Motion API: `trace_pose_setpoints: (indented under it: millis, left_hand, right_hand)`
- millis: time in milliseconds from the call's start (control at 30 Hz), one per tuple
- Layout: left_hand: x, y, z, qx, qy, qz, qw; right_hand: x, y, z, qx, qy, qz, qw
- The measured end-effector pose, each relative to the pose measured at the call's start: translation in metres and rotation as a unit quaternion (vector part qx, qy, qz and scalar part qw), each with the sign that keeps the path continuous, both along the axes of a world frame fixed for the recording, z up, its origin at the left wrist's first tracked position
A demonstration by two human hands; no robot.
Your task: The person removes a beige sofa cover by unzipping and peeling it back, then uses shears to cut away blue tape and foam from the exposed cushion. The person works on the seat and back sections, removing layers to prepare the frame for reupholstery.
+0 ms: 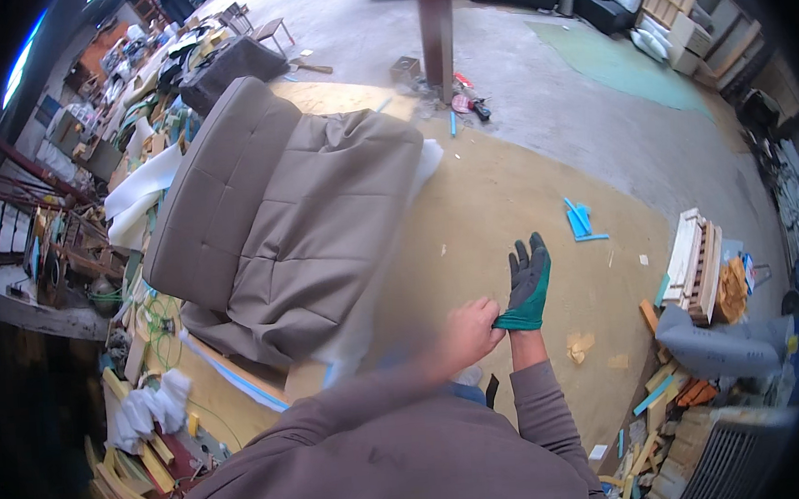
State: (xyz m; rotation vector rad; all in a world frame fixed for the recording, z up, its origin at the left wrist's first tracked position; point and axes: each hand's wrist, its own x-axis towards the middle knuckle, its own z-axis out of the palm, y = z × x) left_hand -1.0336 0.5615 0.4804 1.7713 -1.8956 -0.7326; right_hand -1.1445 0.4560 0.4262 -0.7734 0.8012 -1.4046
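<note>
well, starting at the left, we see crumpled white wadding (158,409) lying beside pale wood strips (158,447). next comes a grey-brown sofa (323,195) over the left side of the tan board (470,204), its cover loose and wrinkled across the seat. beyond the board's far edge stands a dark red post (436,32). above the near part of the board, our bare left hand (464,335) has its fingers clamped on the cuff of a black and green glove (533,301). the glove is on our right hand (527,287), whose fingers are straightened, with small gaps between them. farther right, a torn yellowish scrap (580,347) lies toward the board's right edge, and bright blue pieces (583,221) lie toward its far right corner. past that right edge we see stacked wooden slats (693,263) and, nearer us, a grey moulded piece (716,340).
</note>
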Motion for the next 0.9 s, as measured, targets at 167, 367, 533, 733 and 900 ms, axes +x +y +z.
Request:
trace_pose_setpoints:
  millis: [167,367,533,733,900]
  left_hand:
    - [0.011,-0.101,-0.019,0.116,0.225,0.048,0.966]
    - [0.035,-0.249,-0.013,0.088,0.291,0.007,0.953]
    - [0.080,-0.357,0.035,0.137,0.131,-0.109,0.976]
    - [0.098,-0.432,0.016,0.053,0.093,-0.158,0.982]
    - [0.133,-0.506,-0.013,0.051,0.118,-0.095,0.987]
  right_hand:
    - [0.035,-0.101,0.032,-0.107,0.020,0.074,0.991]
    - [0.058,-0.259,0.058,-0.014,-0.271,0.179,0.946]
    - [0.083,-0.363,0.080,-0.029,-0.362,0.226,0.904]
    - [0.118,-0.480,0.051,0.042,-0.240,0.254,0.936]
    - [0.163,-0.546,-0.020,0.107,0.174,0.242,0.948]
